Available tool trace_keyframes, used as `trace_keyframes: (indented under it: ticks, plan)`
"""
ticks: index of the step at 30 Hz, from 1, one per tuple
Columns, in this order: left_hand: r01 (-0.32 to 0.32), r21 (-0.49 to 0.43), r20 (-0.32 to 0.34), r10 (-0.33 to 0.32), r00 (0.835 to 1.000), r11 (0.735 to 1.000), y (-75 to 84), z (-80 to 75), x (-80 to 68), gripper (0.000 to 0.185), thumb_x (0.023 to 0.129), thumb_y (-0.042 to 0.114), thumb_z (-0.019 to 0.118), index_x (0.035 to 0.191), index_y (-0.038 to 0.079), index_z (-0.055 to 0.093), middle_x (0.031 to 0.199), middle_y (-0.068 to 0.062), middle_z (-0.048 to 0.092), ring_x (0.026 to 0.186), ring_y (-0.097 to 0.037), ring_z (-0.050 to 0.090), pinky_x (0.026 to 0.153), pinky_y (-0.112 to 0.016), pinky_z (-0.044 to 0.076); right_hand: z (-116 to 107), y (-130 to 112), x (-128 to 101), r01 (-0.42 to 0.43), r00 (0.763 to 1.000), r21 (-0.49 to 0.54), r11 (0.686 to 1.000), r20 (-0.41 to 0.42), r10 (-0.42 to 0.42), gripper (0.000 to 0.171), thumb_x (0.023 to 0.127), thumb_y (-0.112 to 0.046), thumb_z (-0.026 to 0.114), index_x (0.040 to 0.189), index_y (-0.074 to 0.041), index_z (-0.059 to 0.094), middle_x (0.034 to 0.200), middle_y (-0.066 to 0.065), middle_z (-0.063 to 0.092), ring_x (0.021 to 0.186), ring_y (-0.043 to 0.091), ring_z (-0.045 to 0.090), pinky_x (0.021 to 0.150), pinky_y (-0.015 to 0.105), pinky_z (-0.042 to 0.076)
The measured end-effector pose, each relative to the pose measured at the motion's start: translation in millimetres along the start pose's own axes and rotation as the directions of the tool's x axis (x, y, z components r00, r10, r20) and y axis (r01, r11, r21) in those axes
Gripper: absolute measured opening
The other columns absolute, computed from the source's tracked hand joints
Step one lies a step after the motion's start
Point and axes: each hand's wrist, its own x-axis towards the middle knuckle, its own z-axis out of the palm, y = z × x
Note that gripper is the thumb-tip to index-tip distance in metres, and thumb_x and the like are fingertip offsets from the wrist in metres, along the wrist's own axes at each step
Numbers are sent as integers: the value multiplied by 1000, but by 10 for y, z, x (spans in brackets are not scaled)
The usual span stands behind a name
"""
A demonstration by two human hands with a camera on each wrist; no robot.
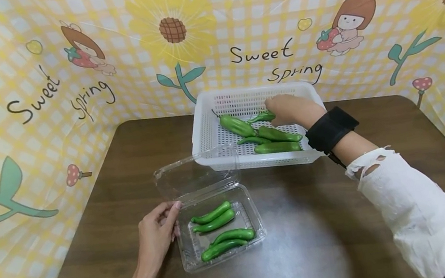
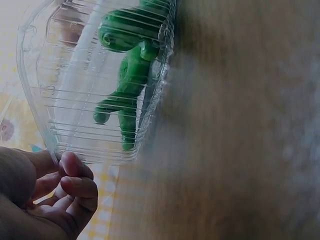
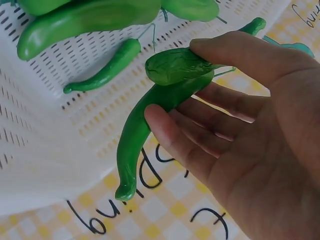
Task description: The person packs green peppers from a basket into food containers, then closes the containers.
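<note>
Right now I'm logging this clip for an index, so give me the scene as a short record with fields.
left hand: left hand holds the near-left edge of the clear clamshell box, lid open
right hand: right hand pinches a green pepper between thumb and fingers, over the white basket
box contents: four green peppers
basket contents: further loose peppers
surface: brown table
backdrop: yellow checked cloth with "Sweet Spring" print
</note>
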Motion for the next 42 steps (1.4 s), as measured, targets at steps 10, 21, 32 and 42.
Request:
trace_keyframes:
  ticks: [10,21,32,42]
  plan:
    - [14,9,5,-14,1000,1000,7,-2,6,27,98,35,62,97,11,74,58,-7,60,43,-20,54,38,-24,43,17,-5,-197,36,998,17,999,-57,-35,28,93,-14,67,114,1,56,99,15,62,87,27,56,81,40,47]
    - [8,12,4,-8,1000,1000,12,-1,12,27,99,34,62,96,11,73,60,-8,60,43,-18,54,39,-24,43,-7,-159,-424,40,999,2,999,-28,-40,50,97,-19,63,137,6,45,127,25,58,115,36,59,97,48,49]
    - [16,8,6,-16,1000,1000,14,11,10,26,98,34,62,97,10,73,60,-8,61,43,-18,54,39,-24,43,3,-361,-663,87,991,-25,996,-98,-89,34,95,-19,66,119,1,52,103,15,61,86,25,57,75,37,47]
    - [11,3,5,-11,1000,1000,8,6,5,27,98,34,62,98,10,74,61,-8,61,44,-19,55,39,-23,43,40,-559,-879,96,991,10,995,-91,-95,40,95,-19,67,126,1,51,114,16,61,87,25,60,77,38,50]
